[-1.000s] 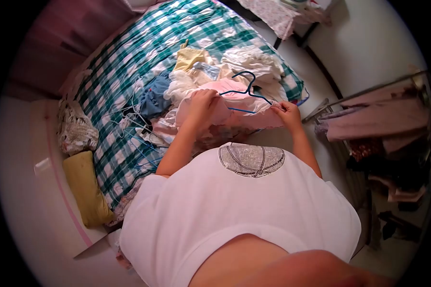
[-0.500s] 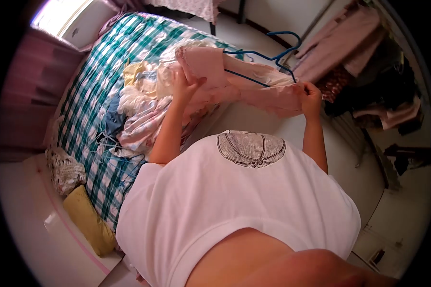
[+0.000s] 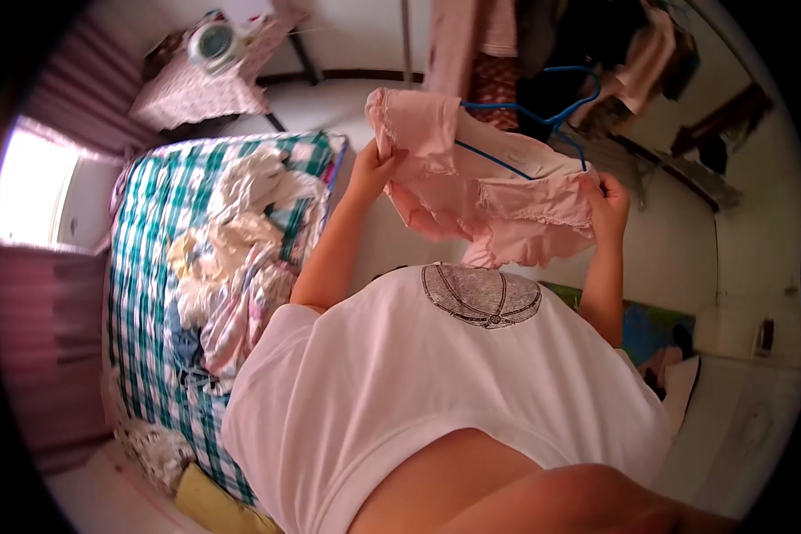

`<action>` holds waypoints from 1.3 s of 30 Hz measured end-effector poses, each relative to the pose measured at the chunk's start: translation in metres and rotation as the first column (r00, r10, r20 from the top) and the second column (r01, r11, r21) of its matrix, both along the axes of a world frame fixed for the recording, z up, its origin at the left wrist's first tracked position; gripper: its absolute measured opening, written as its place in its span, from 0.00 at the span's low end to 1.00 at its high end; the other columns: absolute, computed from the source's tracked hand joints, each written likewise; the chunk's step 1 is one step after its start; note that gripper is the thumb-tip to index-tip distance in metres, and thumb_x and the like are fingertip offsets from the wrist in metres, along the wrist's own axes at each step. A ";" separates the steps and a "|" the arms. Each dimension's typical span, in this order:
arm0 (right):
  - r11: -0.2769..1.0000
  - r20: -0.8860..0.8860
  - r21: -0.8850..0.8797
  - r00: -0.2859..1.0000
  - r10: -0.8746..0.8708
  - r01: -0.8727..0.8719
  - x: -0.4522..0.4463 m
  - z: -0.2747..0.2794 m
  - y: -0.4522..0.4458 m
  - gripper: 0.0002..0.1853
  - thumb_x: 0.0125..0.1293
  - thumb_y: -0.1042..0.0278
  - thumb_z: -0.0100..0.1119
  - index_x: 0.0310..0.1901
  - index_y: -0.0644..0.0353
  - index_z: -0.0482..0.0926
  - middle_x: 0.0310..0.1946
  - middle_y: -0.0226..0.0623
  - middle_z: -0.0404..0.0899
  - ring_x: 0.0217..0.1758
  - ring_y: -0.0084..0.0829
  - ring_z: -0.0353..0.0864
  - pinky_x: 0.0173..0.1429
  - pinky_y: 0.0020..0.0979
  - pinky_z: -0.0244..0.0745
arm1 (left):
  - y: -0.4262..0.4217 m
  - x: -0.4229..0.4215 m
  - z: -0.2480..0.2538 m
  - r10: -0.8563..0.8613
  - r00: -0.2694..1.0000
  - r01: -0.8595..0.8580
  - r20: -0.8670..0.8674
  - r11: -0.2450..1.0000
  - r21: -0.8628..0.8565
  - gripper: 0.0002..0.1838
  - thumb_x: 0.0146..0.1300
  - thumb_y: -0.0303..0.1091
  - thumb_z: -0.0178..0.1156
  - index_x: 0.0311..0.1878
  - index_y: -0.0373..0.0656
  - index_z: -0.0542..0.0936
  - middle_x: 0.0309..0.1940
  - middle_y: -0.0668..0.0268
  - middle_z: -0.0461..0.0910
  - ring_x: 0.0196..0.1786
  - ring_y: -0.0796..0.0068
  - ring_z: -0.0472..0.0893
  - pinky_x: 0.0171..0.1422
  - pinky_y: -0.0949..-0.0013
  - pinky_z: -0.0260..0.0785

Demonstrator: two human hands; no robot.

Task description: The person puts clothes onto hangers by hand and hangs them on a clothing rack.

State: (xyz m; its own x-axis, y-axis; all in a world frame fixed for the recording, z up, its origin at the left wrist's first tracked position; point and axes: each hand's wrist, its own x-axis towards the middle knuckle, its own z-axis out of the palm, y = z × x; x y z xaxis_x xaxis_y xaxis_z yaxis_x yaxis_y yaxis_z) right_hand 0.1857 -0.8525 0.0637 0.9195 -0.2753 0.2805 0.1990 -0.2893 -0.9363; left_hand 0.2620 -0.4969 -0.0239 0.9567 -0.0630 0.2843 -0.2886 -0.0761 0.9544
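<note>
A pink garment with frilly trim (image 3: 529,209), perhaps a blouse, is stretched between my hands in front of my chest. A blue clothes hanger (image 3: 532,116) sits partly inside it, its hook sticking out at the upper right. My left hand (image 3: 376,169) is closed on the garment's left side, thumb against the cloth. At the opposite side, my right hand (image 3: 607,205) pinches the fabric close to the hanger's right end. The garment's lower part hangs loose in folds. Some of the hanger is hidden by the cloth.
To the left stands a bed with a green plaid cover (image 3: 142,258), bearing a heap of rumpled clothes (image 3: 240,240). A yellow cushion (image 3: 214,498) lies near its foot. Behind are a cloth-covered table (image 3: 187,98) with a small fan (image 3: 214,44) and hanging clothes (image 3: 498,71).
My view has turned to the right, so the bed now appears further left. The garment is spread wider and hangs lower between my hands, still on the hanger.
</note>
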 end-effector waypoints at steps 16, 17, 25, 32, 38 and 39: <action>0.840 0.012 -0.439 0.937 -0.350 0.319 0.006 -0.021 -0.113 0.16 0.45 0.65 0.67 0.19 0.65 0.68 0.12 0.35 0.59 0.15 0.25 0.55 0.21 0.26 0.55 | -0.201 0.118 0.015 -0.498 0.772 0.153 0.394 0.748 0.646 0.11 0.54 0.31 0.54 0.42 0.44 0.74 0.31 0.60 0.76 0.39 0.57 0.73 0.47 0.59 0.60; 0.850 -0.007 -0.419 0.935 -0.353 0.318 0.013 -0.021 -0.124 0.16 0.45 0.66 0.67 0.19 0.65 0.68 0.11 0.35 0.59 0.15 0.25 0.55 0.20 0.26 0.54 | -0.214 0.129 0.014 -0.511 0.772 0.175 0.379 0.743 0.646 0.10 0.54 0.31 0.54 0.41 0.43 0.74 0.30 0.61 0.76 0.37 0.57 0.74 0.45 0.59 0.60; 0.837 -0.054 -0.491 0.950 -0.307 0.243 0.101 -0.014 -0.215 0.14 0.49 0.66 0.63 0.21 0.65 0.69 0.12 0.33 0.62 0.16 0.22 0.57 0.21 0.26 0.57 | -0.318 0.207 0.039 -0.512 0.736 0.190 0.443 0.784 0.591 0.06 0.53 0.30 0.54 0.34 0.40 0.74 0.28 0.58 0.75 0.34 0.56 0.75 0.39 0.60 0.65; 0.955 -0.286 -0.277 0.958 0.023 -0.106 0.119 -0.034 -0.313 0.09 0.56 0.69 0.53 0.33 0.66 0.71 0.25 0.35 0.69 0.29 0.24 0.66 0.34 0.26 0.63 | -0.405 0.258 0.034 -0.543 0.654 0.171 0.528 0.785 0.595 0.07 0.49 0.29 0.58 0.32 0.40 0.75 0.25 0.59 0.74 0.31 0.57 0.74 0.34 0.62 0.64; 0.943 -0.416 -0.081 0.870 0.263 -0.324 0.138 -0.045 -0.401 0.09 0.56 0.71 0.50 0.36 0.66 0.71 0.29 0.33 0.70 0.33 0.22 0.67 0.38 0.24 0.65 | -0.487 0.286 0.028 -0.563 0.616 0.213 0.551 0.792 0.572 0.08 0.46 0.28 0.58 0.32 0.39 0.74 0.24 0.60 0.73 0.31 0.57 0.73 0.36 0.61 0.61; 0.940 -0.406 -0.082 0.872 0.272 -0.331 0.143 -0.043 -0.414 0.09 0.55 0.71 0.50 0.37 0.66 0.71 0.29 0.33 0.70 0.33 0.21 0.66 0.38 0.24 0.65 | -0.503 0.292 0.028 -0.594 0.645 0.217 0.481 0.746 0.630 0.06 0.49 0.30 0.58 0.31 0.42 0.76 0.28 0.60 0.76 0.34 0.58 0.75 0.38 0.62 0.63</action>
State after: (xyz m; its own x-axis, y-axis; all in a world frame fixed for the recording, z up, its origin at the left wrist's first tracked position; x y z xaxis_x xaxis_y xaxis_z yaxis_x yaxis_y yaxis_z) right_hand 0.3285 -1.2665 0.0209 0.9942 0.0490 -0.0959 -0.0674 -0.4109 -0.9092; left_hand 0.5536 -1.0001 0.0040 0.3950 -0.7012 0.5935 -0.9020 -0.1734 0.3954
